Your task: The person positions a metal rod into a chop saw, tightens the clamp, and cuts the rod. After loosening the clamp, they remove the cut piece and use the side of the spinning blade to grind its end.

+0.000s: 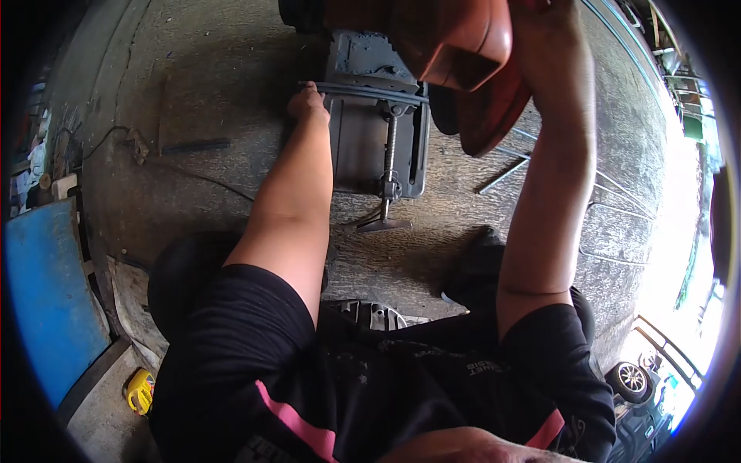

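A cut-off saw with a red motor housing and guard (471, 46) stands on the floor in front of me, its grey base (359, 154) below. Several thin dark metal bars (363, 92) lie side by side across the base, against the clamp screw (391, 143). My left hand (309, 102) is closed around the left ends of these bars. At the top edge my right hand (544, 31) is up against the red upper part of the saw, gripping its handle. Most of the right fingers are cut off or hidden, and so is the handle.
A short dark bar (196, 145) and a cable (204, 179) lie on the floor to the left. Cut metal rods (502, 176) lie on the right. A blue panel (54, 301) and a yellow tape measure (140, 391) are at lower left. A car wheel (631, 381) shows at lower right.
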`<action>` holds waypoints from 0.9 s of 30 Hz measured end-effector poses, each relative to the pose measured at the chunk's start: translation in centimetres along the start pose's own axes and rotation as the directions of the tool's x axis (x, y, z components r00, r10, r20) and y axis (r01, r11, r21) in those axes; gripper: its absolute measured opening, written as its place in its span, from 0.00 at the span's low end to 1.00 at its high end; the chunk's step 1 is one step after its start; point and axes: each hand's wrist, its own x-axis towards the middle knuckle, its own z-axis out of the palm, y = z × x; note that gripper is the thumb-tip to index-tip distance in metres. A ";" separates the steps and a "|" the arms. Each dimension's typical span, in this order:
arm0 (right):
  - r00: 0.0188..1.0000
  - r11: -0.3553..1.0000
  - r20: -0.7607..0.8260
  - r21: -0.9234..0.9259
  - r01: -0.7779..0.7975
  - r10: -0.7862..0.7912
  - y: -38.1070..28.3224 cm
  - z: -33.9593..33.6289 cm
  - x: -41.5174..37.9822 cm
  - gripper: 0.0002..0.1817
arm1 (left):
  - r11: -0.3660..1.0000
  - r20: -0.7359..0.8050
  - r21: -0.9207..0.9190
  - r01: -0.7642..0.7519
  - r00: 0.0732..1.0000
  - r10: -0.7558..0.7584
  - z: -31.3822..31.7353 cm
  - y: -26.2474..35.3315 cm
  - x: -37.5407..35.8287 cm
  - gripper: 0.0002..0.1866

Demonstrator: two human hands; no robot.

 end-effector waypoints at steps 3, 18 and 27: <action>0.999 0.999 -0.018 -0.014 0.038 -0.039 0.1 0.1 -1.8 0.29 | 1.000 0.012 0.007 -0.008 1.000 0.008 0.1 -0.6 1.4 0.19; 0.980 0.972 -0.033 0.123 0.200 -0.197 2.8 0.5 -6.1 0.23 | 1.000 0.165 0.010 0.027 0.986 -0.028 0.2 -1.6 4.4 0.14; 0.955 0.950 -0.129 0.126 0.284 -0.269 5.0 1.8 -7.6 0.20 | 0.992 0.107 0.052 0.117 0.987 -0.122 0.0 -1.0 4.2 0.12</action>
